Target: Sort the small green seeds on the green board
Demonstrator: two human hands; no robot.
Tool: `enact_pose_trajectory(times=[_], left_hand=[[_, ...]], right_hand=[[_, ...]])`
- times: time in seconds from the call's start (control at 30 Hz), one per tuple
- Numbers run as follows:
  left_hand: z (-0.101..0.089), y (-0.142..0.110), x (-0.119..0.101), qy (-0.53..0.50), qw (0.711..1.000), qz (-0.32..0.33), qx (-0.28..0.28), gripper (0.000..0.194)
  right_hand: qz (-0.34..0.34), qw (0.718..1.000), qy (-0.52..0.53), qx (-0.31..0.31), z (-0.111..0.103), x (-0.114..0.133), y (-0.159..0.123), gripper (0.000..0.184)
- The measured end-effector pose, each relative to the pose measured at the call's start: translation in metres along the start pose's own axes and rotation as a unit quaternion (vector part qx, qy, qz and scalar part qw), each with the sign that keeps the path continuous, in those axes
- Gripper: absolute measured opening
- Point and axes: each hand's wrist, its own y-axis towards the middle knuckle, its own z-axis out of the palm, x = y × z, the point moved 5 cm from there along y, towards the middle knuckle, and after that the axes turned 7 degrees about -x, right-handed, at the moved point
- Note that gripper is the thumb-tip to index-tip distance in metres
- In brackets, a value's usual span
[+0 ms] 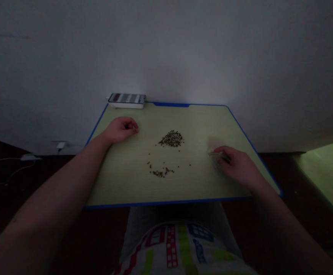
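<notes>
A small heap of dark brown, seed-like grains [172,138] lies mid-table, with paler grains mixed in. Nearer me is a thinner scatter of the same dark grains [159,173]. My left hand [122,129] rests on the table left of the heap, fingers curled with the thumb and fingertips together; whether anything is between them is hidden. On the right, my right hand [232,162] grips the pale rim of a see-through, bag-like thing [214,156]. Its body is faint against the tabletop, and its contents cannot be made out.
The pale folding-style table [132,187] has a blue edge and stands against a grey wall. A phone [127,98] lies on a white box [126,105] at the back left corner. White cables [17,158] and a plug [60,145] are beyond the left side.
</notes>
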Motion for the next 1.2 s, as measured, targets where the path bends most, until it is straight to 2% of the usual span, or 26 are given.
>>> enact_pose_trajectory(times=[0.1,0.2,0.37,0.5,0.63,0.73,0.87,1.0,1.2], left_hand=[[0.000,0.000,0.000,-0.010,1.000,0.006,0.000,0.023],[0.000,0.000,0.000,-0.003,1.000,0.000,-0.004,0.023],[0.000,0.000,-0.002,0.000,1.000,0.003,-0.005,0.025],[0.001,0.000,-0.001,0.004,1.000,0.001,0.006,0.026],[0.001,0.000,-0.001,-0.003,1.000,0.003,0.008,0.024],[0.001,0.000,-0.001,-0.007,1.000,0.011,-0.003,0.023],[0.001,0.001,-0.001,-0.018,1.000,0.018,-0.005,0.021],[0.001,0.001,0.000,-0.019,1.000,0.023,-0.007,0.020],[0.001,0.002,0.005,-0.018,1.000,0.015,-0.009,0.019]], right_hand=[[-0.072,0.997,0.001,0.042,0.004,0.027,0.016,0.037],[-0.143,0.983,-0.041,0.111,0.017,0.060,0.038,0.033],[-0.186,0.963,-0.111,0.157,0.039,0.097,0.072,0.034],[-0.233,0.942,-0.101,0.220,0.053,0.112,0.077,0.033],[-0.286,0.915,-0.077,0.274,0.056,0.120,0.064,0.031],[-0.289,0.905,-0.076,0.303,0.054,0.119,0.050,0.031],[-0.281,0.906,-0.066,0.309,0.047,0.113,0.030,0.030],[-0.246,0.926,-0.084,0.274,0.039,0.102,0.011,0.026],[-0.147,0.958,-0.082,0.231,0.035,0.096,-0.019,0.020]])
